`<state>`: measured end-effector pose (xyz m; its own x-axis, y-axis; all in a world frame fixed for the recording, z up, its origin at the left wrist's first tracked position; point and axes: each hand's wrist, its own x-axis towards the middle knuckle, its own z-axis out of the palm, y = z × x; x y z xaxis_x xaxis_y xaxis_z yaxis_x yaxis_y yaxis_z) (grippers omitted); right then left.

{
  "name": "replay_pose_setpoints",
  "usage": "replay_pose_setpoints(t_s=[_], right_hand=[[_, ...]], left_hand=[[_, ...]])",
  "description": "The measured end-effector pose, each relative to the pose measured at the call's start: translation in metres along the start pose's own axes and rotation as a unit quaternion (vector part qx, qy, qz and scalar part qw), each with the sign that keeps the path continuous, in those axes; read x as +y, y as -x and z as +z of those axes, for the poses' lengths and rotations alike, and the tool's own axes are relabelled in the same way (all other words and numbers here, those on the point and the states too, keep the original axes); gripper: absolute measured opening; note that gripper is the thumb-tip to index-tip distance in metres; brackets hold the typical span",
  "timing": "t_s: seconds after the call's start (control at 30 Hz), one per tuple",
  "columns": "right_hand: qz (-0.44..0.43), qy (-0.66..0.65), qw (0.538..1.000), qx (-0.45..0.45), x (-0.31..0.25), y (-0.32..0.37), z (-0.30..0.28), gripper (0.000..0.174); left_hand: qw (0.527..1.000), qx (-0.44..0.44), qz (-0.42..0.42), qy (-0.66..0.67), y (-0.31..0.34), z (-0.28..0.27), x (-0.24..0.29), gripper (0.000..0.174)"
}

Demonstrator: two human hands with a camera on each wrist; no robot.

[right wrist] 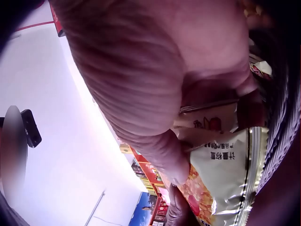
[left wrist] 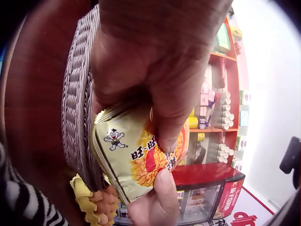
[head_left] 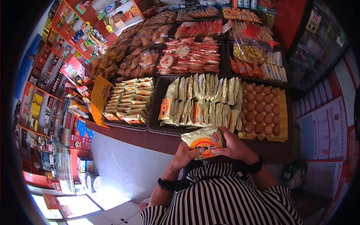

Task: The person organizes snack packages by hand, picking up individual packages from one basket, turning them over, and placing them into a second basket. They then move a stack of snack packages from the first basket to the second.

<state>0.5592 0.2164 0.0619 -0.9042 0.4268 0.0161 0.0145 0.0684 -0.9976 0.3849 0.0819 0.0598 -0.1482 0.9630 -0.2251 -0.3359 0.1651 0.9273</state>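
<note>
- Cream-gold foil shines on the snack packet (head_left: 204, 141), which is in both hands of the person, before the body and close to the near edge of the table (head_left: 161, 144).
- The left hand (head_left: 183, 154) is closed at one side of the packet; its thumb presses on the printed front.
- The right hand (head_left: 235, 145) pinches the other side, also with the thumb in front, and the two thumb tips are near to each other.
- On the packet one can see a cartoon figure, the characters 旺旺 and a picture of orange crackers.
- Just beyond the hands is a dark wicker basket (head_left: 153, 123), where similar packets (head_left: 204, 93) stand in rows.
- At its right side is a yellow egg tray (head_left: 284, 125) with brown eggs (head_left: 259, 118).
- At its left side, a smaller basket (head_left: 125, 125) holds more cream and orange packets (head_left: 135, 99).
- Farther back lie red-and-white packets (head_left: 208, 52).
- A glass-door fridge (head_left: 318, 48) stands at the right, and stocked shelves (head_left: 45, 92) at the left.
</note>
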Motion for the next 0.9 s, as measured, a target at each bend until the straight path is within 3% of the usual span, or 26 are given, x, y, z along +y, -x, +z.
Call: replay_pose_setpoints(t_s=[0.5,0.57,0.6,0.63,0.7,0.77,0.8,0.83,0.9], right_hand=[[0.036,0.006,0.999,0.029,0.002,0.001,-0.01,0.07],[0.021,-0.101,0.993,0.051,-0.006,0.0,-0.011,0.068],[0.038,-0.144,0.987,0.051,-0.011,0.001,-0.014,0.066],[0.034,-0.147,0.988,0.037,-0.017,0.002,-0.015,0.066],[0.062,-0.2,0.971,0.118,-0.024,0.005,-0.019,0.065],[0.037,-0.174,0.971,0.157,-0.006,0.008,-0.032,0.063],[0.014,-0.149,0.967,0.205,0.0,0.01,-0.038,0.061],[0.015,-0.146,0.967,0.207,-0.001,0.011,-0.041,0.061],[-0.106,-0.248,0.916,0.298,-0.004,0.012,-0.049,0.057]], left_hand=[[0.999,-0.018,-0.017,-0.029,-0.011,0.013,0.019,0.06],[0.997,-0.048,0.006,-0.057,-0.014,0.019,0.034,0.057],[0.986,-0.046,-0.1,-0.124,-0.013,0.018,0.05,0.059],[0.99,-0.088,-0.005,-0.11,-0.021,0.013,0.038,0.068],[0.983,-0.084,0.031,-0.16,-0.03,0.003,0.041,0.075],[0.99,-0.035,0.091,-0.099,-0.034,0.002,0.055,0.079],[0.981,-0.003,0.125,-0.147,-0.041,-0.01,0.055,0.071],[0.956,0.079,0.156,-0.234,-0.05,-0.025,0.049,0.066],[0.907,0.24,0.123,-0.323,-0.065,-0.061,0.038,0.057]])
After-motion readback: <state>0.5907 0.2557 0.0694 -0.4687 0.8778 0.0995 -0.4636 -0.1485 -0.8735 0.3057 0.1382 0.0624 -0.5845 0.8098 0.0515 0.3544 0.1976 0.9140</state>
